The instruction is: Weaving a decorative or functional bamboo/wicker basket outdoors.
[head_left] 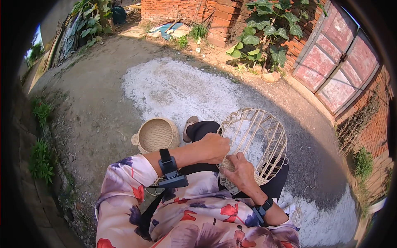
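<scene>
An openwork basket [271, 131] of pale cane or twisted strands rests on my lap, tilted, its bars widely spaced and its lower edge more tightly woven. My left hand [214, 148] is closed in a fist at the basket's left edge; whatever its fingers hold is hidden. Just below and to the right, my right hand [240, 172] has its thumb and fingers closed on the near left side of the basket. Beside my left forearm, a round, tightly woven basket [158, 134] with a small side handle stands on the ground, its inside showing.
White powdery material [165, 87] covers part of the ground ahead and to the right. Loose strands [311, 182] lie at the right. Leafy plants [264, 35], a brick wall [178, 11] and a red metal gate [335, 62] stand farther off. A shoe [190, 128] shows beside the round basket.
</scene>
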`<action>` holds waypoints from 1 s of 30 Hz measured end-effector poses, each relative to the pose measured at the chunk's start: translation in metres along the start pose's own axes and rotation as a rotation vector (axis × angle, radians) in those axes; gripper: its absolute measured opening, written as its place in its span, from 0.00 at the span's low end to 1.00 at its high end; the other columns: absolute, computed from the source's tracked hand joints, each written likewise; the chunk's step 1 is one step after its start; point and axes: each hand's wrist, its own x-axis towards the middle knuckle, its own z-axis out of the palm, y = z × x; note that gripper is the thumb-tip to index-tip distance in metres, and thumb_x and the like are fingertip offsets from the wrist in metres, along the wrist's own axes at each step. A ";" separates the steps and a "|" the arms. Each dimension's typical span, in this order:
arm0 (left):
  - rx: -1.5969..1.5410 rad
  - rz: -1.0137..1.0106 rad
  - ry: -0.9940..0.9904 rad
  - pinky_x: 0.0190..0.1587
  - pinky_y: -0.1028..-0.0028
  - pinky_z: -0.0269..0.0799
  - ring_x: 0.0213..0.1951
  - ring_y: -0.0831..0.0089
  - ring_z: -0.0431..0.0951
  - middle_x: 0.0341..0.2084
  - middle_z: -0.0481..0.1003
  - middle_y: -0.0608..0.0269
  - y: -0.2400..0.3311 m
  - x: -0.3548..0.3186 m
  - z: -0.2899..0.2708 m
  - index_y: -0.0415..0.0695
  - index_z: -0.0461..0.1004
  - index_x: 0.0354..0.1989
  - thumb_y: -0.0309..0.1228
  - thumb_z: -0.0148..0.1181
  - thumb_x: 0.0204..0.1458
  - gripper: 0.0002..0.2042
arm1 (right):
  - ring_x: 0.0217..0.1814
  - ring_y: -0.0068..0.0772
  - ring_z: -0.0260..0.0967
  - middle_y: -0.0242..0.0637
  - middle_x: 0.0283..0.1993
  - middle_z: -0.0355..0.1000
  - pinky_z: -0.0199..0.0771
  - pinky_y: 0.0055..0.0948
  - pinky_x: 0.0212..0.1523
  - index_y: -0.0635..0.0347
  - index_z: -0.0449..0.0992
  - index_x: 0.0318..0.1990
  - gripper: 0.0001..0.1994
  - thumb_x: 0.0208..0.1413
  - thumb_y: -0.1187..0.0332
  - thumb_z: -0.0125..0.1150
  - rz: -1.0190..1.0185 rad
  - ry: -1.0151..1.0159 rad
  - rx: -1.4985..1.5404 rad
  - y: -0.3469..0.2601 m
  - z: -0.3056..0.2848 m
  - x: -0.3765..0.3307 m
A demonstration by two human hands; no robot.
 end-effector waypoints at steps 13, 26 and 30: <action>-0.181 -0.218 -0.699 0.27 0.64 0.75 0.23 0.59 0.79 0.19 0.77 0.50 -0.007 0.050 -0.012 0.36 0.80 0.22 0.33 0.59 0.43 0.11 | 0.40 0.50 0.72 0.43 0.40 0.68 0.71 0.45 0.39 0.55 0.73 0.44 0.20 0.44 0.59 0.69 0.050 0.015 0.142 0.007 0.003 -0.004; -0.033 -0.119 0.095 0.26 0.55 0.73 0.25 0.51 0.78 0.20 0.75 0.51 0.040 -0.035 -0.001 0.38 0.72 0.33 0.27 0.59 0.45 0.08 | 0.37 0.49 0.72 0.42 0.37 0.67 0.72 0.45 0.36 0.57 0.74 0.43 0.20 0.44 0.57 0.69 0.022 0.030 0.063 0.005 0.002 -0.004; -0.172 -0.330 0.158 0.22 0.52 0.69 0.18 0.46 0.74 0.14 0.72 0.49 0.046 -0.051 0.026 0.41 0.70 0.37 0.30 0.55 0.53 0.07 | 0.34 0.50 0.72 0.44 0.35 0.67 0.72 0.46 0.33 0.57 0.76 0.40 0.19 0.43 0.57 0.69 -0.046 0.102 0.029 0.000 0.006 -0.003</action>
